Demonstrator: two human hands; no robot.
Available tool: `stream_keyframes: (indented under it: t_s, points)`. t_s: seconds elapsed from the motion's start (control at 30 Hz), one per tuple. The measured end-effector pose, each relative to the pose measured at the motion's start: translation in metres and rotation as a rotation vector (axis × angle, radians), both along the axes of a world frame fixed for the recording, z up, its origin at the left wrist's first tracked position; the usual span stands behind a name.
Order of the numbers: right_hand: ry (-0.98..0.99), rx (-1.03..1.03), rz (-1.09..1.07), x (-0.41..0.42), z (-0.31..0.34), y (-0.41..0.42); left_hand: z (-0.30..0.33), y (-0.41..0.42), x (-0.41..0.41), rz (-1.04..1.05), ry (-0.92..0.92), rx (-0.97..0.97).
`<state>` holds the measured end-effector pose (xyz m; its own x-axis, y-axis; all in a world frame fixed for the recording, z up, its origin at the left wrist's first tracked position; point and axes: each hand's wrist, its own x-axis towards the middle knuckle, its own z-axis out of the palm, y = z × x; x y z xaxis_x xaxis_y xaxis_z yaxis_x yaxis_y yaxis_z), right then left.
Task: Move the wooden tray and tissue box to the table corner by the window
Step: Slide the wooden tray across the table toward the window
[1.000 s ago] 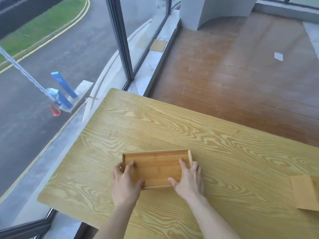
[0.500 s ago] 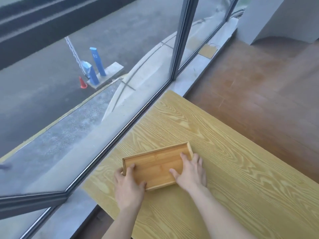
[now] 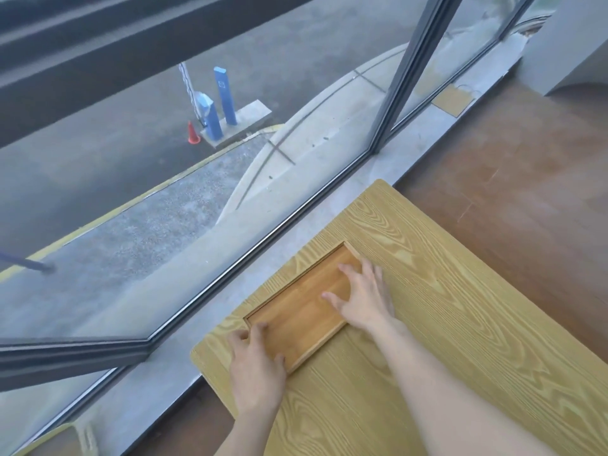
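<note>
One tray (image 3: 302, 307) is seen lying flat on the table (image 3: 444, 324), near the window-side edge. It is gripped at its two ends by two hands: the left hand (image 3: 255, 366) at the near end, the right hand (image 3: 363, 299) at the far end, fingers spread inside.

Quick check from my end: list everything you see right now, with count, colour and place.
Tray: one, brown wood, empty, on the table near its window-side corner.
Table: one, light yellow wood grain, lower right.
Tissue box: none in view.
Window frame: dark grey bars, along the table's left side.
Sill: grey, between glass and table.
Floor: brown wood, upper right.
Flat tan piece: one, on the sill, far end.
Cone: one, red, outside on the pavement.
Posts: two, blue, outside beside the cone.
Hands: left hand on the tray's near end, right hand on its far end.
</note>
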<state>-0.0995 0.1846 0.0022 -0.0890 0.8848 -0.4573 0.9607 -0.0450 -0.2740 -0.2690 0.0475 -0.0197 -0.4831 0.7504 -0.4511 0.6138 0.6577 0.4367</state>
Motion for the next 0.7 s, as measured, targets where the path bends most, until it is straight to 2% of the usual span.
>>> stream_keyframes:
  t_s: [0.17, 0.27, 0.37, 0.47, 0.57, 0.7]
  points:
    - [0.101, -0.037, 0.063, -0.005, -0.007, -0.020, 0.001, 0.010, 0.004, -0.096, 0.137, -0.006]
    - [0.043, 0.013, 0.077, 0.006, -0.013, -0.039, 0.000, 0.018, 0.008, -0.255, 0.228, 0.168]
    - [-0.043, 0.008, 0.137, 0.025, -0.018, -0.054, -0.004, 0.024, 0.015, -0.490, 0.196, 0.276]
    - [-0.066, -0.012, 0.185, 0.035, -0.022, -0.057, -0.016, 0.024, 0.019, -0.648, 0.169, 0.203]
    - [-0.040, -0.023, 0.185, 0.034, -0.024, -0.055, -0.025, 0.019, 0.018, -0.644, 0.144, 0.123]
    - [-0.033, -0.026, 0.186, 0.027, -0.026, -0.049, -0.026, 0.023, 0.015, -0.603, 0.142, 0.123]
